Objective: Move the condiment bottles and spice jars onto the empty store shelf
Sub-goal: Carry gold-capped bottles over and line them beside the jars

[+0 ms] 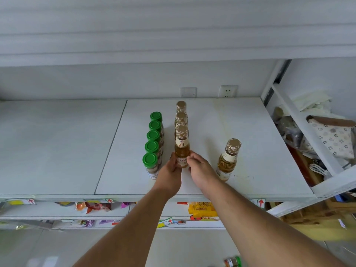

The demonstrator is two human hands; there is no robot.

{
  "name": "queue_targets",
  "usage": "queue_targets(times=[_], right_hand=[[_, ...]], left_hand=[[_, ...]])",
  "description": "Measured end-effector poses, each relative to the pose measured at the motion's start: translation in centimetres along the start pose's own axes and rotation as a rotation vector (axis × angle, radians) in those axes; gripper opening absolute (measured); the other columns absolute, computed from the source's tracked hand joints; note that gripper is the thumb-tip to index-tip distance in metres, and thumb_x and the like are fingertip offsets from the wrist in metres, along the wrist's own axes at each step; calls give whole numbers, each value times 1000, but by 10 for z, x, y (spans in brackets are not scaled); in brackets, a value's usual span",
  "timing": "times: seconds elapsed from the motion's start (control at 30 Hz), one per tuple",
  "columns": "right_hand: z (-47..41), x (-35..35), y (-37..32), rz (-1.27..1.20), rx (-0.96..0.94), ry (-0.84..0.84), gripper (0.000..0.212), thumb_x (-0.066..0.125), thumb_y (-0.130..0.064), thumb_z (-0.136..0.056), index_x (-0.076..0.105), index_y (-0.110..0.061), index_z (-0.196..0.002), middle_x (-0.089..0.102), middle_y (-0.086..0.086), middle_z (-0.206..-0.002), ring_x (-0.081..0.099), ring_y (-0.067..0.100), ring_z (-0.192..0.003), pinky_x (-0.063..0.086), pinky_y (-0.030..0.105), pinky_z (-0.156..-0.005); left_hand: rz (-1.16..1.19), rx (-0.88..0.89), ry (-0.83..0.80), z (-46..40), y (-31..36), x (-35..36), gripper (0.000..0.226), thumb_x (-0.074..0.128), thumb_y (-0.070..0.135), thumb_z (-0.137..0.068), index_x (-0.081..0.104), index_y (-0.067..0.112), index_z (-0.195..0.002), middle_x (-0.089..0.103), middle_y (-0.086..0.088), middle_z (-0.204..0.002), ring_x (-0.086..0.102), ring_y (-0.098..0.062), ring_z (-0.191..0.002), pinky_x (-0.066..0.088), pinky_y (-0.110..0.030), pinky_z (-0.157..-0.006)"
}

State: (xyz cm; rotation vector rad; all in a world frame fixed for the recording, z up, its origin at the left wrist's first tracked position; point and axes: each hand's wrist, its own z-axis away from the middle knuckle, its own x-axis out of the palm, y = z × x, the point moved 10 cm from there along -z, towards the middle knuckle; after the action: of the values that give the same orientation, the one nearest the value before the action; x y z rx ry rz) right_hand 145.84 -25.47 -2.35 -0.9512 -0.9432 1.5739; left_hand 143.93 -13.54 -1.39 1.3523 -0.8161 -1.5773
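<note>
Steadying the front bottle of the middle row, both hands close on its lower body from either side: the left hand has its fingers curled against the left of the label, and the right hand pinches the right side with thumb and fingertips. A two-sided hold of this kind looks meant to nudge the bottle into line with the two bottles behind it, so the row runs straight from near to far.

That bottle stands upright on the white shelf, base down and patterned cap up, its long axis vertical and its label facing the near edge. It sits close in front of its neighbours; whether it touches them cannot be told.

Left of it, five green-lidded spice jars form a tidy file running near to far, also upright, lids up. Grouping by kind, in columns square to the shelf front, seems to be the plan. Off to the right, a fourth bottle stands alone, upright and well apart from the row, probably parked there until it is lined up.

At the bottom edge of the view, another jar shows below the shelf, so the stocking is likely unfinished. Lower shelves hold packaged goods.
</note>
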Motion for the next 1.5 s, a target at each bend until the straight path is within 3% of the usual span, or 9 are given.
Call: queue_targets(times=[0.3,0.5,0.67,0.8,0.9,0.97,1.1,1.3,1.5], right_hand=[[-7,0,-2,20,4,-6,42,41,-32,-108,47,-38,-149,51,-5,-151,47,17,-137,33,44,-121],[2,-1,-7,102,-2,-30,44,36,-37,-110,40,-39,-154,45,-7,-157,40,18,-145,30,34,-117],[39,-12,5,132,35,-54,55,37,-47,-108,26,-34,-161,26,-9,-167,28,15,-152,23,37,-124],[76,-37,28,132,36,-39,50,40,-44,-108,37,-33,-157,35,-13,-161,34,10,-148,27,35,-123],[96,-65,48,69,39,16,38,49,-39,-106,55,-39,-144,54,-14,-148,50,8,-135,38,40,-119],[102,-88,54,46,23,88,26,53,-32,-104,68,-48,-119,67,-17,-128,60,8,-122,46,42,-112],[105,-145,47,56,-12,323,30,49,-21,-103,70,-39,-91,75,-11,-103,69,15,-103,54,48,-100],[77,-153,27,174,-28,176,38,44,-19,-107,54,-25,-143,58,-10,-135,54,11,-124,40,30,-108],[60,-128,22,248,-38,6,47,41,-18,-106,46,-36,-150,55,-13,-146,50,12,-135,38,38,-116]], left_hand=[[-22,-52,-4,-9,-8,2,54,44,21,-109,32,30,-160,57,3,-144,46,-6,-118,32,-21,-98],[-13,-73,-23,-1,-3,2,54,42,23,-110,28,28,-162,47,16,-145,37,-1,-131,23,-15,-104],[29,-166,6,25,-18,10,50,48,24,-106,39,12,-153,54,-11,-151,49,-25,-140,40,-37,-113],[43,-172,20,56,-10,31,54,52,24,-106,37,18,-158,47,3,-157,45,-11,-142,31,-19,-106],[24,-143,-23,62,7,51,53,51,24,-107,38,18,-158,46,3,-157,46,-10,-141,30,-15,-103],[14,-117,-41,61,20,61,52,50,24,-107,39,20,-158,47,4,-157,46,-8,-139,30,-13,-102],[-16,-84,-45,56,42,73,50,48,23,-108,40,21,-157,46,7,-158,45,-9,-141,30,-13,-102],[-9,-100,-2,55,45,86,51,49,18,-107,40,20,-157,48,5,-157,47,-10,-140,34,-17,-105],[42,-126,-34,60,47,105,50,49,10,-105,45,24,-153,56,10,-141,48,-2,-127,34,-18,-102]])
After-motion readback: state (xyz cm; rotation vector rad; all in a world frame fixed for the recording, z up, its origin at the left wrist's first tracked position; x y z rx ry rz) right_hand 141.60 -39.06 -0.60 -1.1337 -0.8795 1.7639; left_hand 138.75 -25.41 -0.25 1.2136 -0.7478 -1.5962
